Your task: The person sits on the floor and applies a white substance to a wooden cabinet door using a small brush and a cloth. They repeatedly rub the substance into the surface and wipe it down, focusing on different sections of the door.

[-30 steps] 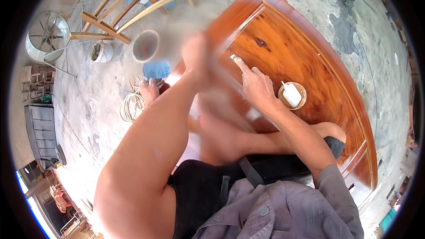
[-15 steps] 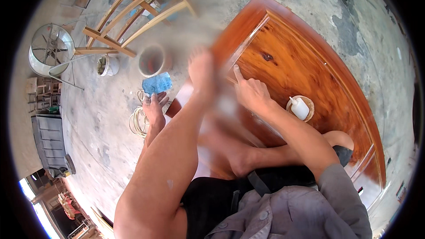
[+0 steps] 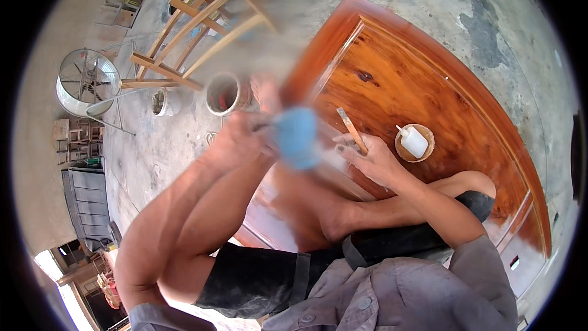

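My left hand (image 3: 242, 135) grips a blue sheet (image 3: 297, 138) that looks like sandpaper, smeared by motion, above the left edge of a glossy reddish-brown wooden panel (image 3: 416, 76). Between the fingers of my right hand (image 3: 378, 162) is a narrow flat-tipped tool (image 3: 350, 127) with a wooden handle, its tip pointing up and away. I cannot tell if it is a chisel or a scraper. The right hand is just above the panel. Beside it, a white squeeze bottle (image 3: 414, 143) lies in a round brown bowl (image 3: 405, 154) on the panel.
My bare legs rest on and beside the panel. On the concrete floor to the left stand a bucket (image 3: 224, 93), a smaller white bucket (image 3: 165, 103) and an unfinished wooden frame (image 3: 184, 73). A large round fan (image 3: 89, 83) is further left.
The blue sheet has come up off the floor in my left hand and moved right, over the panel's edge. My right hand, earlier pointing at the panel, has drawn back and now holds the tool.
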`<state>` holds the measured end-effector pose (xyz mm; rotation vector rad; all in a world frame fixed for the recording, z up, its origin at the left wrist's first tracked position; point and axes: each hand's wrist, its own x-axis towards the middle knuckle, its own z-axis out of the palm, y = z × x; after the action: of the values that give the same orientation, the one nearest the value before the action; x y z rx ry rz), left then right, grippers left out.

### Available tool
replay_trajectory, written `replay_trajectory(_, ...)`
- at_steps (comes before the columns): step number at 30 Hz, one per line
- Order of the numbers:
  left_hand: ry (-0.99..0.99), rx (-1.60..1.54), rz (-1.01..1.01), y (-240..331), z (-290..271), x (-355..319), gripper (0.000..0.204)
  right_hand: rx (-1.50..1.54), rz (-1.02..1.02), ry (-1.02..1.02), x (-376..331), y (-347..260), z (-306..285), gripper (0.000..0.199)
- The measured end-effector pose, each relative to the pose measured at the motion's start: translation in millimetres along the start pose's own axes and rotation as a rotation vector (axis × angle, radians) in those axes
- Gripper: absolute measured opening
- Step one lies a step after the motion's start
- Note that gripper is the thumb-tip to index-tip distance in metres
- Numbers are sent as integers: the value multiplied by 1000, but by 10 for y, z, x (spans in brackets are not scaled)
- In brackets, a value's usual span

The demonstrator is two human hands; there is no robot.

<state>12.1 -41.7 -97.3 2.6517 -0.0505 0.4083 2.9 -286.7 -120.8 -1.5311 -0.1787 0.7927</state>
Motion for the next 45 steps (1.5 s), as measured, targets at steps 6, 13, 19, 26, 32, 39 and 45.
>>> replay_trajectory(6,-321,-891,-549,540,-135,-47,44,72,81,4,-359,127,-186,24)
replay_trajectory(13,-463,-827,-553,756,-266,-135,58,-181,-8,160,-105,268,-341,31)
replay_trajectory(19,-434,-1238,-1271,779,207,-368,26,-265,-158,153,-131,280,-293,28)
replay_trajectory(26,-572,-655,-346,632,484,-864,56,-65,139,19,-214,165,-387,31)
replay_trajectory(32,-430,251,204,632,558,-1047,77,-193,53,-72,-142,364,-346,32)
replay_trajectory(39,-307,205,-55,61,907,-498,61,-195,-120,-9,-181,401,-373,33)
replay_trajectory(45,-180,101,-18,154,1285,-452,71,-226,-174,-34,-261,363,-384,32)
